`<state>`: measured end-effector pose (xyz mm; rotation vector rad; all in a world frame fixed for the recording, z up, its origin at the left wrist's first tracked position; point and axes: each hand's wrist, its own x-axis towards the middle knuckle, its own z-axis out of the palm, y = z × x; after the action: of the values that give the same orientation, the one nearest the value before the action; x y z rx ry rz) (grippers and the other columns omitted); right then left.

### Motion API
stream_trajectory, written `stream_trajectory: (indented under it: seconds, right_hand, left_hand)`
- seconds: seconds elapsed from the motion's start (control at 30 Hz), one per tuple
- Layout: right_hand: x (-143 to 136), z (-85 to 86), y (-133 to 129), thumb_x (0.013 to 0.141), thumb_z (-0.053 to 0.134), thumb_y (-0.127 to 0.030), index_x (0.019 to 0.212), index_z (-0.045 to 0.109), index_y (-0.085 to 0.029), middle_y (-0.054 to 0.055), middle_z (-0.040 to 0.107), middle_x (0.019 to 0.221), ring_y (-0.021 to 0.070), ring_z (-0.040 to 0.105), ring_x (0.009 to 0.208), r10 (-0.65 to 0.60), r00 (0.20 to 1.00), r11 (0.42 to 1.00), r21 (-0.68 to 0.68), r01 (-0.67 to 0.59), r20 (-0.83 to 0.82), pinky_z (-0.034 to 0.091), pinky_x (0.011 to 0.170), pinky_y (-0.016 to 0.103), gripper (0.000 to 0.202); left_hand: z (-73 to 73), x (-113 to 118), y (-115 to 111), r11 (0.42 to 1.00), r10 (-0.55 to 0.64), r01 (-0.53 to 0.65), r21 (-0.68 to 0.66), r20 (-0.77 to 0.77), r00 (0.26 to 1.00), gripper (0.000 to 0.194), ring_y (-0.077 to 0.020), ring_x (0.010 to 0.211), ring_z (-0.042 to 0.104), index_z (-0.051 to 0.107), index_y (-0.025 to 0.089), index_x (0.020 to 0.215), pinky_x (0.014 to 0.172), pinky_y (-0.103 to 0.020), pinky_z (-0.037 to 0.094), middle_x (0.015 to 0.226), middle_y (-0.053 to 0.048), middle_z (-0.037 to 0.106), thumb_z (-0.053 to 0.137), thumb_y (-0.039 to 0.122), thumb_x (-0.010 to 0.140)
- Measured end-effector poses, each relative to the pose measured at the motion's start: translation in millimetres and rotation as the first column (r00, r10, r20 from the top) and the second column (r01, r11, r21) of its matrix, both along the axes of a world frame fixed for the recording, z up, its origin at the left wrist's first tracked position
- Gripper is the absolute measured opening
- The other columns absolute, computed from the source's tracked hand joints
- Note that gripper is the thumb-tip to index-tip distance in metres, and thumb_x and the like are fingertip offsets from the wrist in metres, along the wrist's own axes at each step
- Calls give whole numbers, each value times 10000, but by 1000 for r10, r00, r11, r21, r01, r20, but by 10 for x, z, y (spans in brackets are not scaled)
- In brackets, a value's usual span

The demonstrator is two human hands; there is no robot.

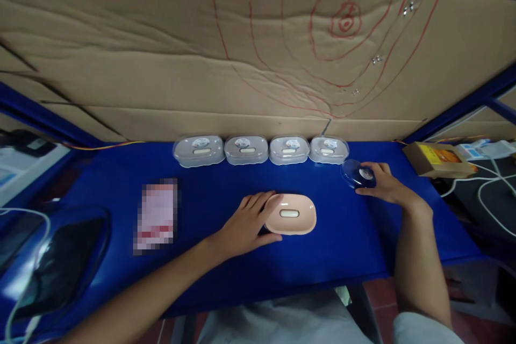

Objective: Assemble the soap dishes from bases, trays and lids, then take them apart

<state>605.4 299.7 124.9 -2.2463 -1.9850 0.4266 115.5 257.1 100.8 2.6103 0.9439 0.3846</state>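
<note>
A peach-coloured oval box (300, 224) with a pale oval piece in the middle of its top lies on the blue table. My left hand (244, 224) grips its left end, the thumb on the near side and the fingers at the far side. Off to the right, my right hand (386, 184) pinches a clear plastic cover (350, 172) that carries a round white label. The cover is low over the table or touching it; I cannot tell which. It is apart from the peach box.
Several grey-looking oval boxes under clear labelled covers (246, 155) stand in a row along the cardboard wall (161, 80). A pixelated pinkish item (157, 215) lies at left, near a black device (60, 263) with a white cable. An open cardboard box (423, 164) sits at the right edge.
</note>
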Motion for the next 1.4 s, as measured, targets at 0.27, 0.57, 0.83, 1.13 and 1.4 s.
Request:
stream_trajectory:
  seconds: [0.27,0.57,0.83,1.13,1.4]
  right_hand:
    - [-510,405,-263,824,758,-764,1449,562,-266,140,663,1376,388,654,1275,245,948,969,35,-243,-206,539,1114,575,824]
    - [-1904,294,-604,922,814,-546,1615,446,-372,127,479,1641,378,464,1515,744,640,668,175,-723,-194,426,1212,594,804]
    - [-1907,146,-570,924,790,-596,1608,442,-297,179,505,1593,412,469,1492,715,685,697,216,-684,-138,436,1185,625,823]
    - [-1937,102,-573,958,742,-599,1644,388,-277,198,511,1582,408,469,1503,741,661,666,247,-704,-118,445,1182,618,837]
    - [-1927,40,-537,952,737,-629,1670,384,-304,196,529,1563,434,495,1478,767,636,631,288,-720,-89,453,1166,654,863]
  left_hand:
    - [-34,11,-23,999,29,-29,-15,28,999,1054,-406,1467,513,117,215,1737,1202,-551,388,1603,-216,509,766,510,961]
    - [-67,16,31,990,85,-79,-115,48,995,1474,-439,1470,533,-260,284,1695,1166,-597,420,1662,-243,465,891,612,834]
    - [-41,9,13,991,81,-75,-111,46,996,1413,-421,1468,533,-198,287,1711,1185,-574,402,1638,-227,491,880,601,853]
    - [-60,0,16,992,67,-59,-110,73,995,1321,-401,1481,517,-100,282,1739,1208,-558,377,1641,-205,496,848,612,880]
    - [-64,-11,30,991,61,-48,-121,102,993,1180,-399,1482,517,40,270,1749,1212,-561,375,1634,-201,510,774,676,918]
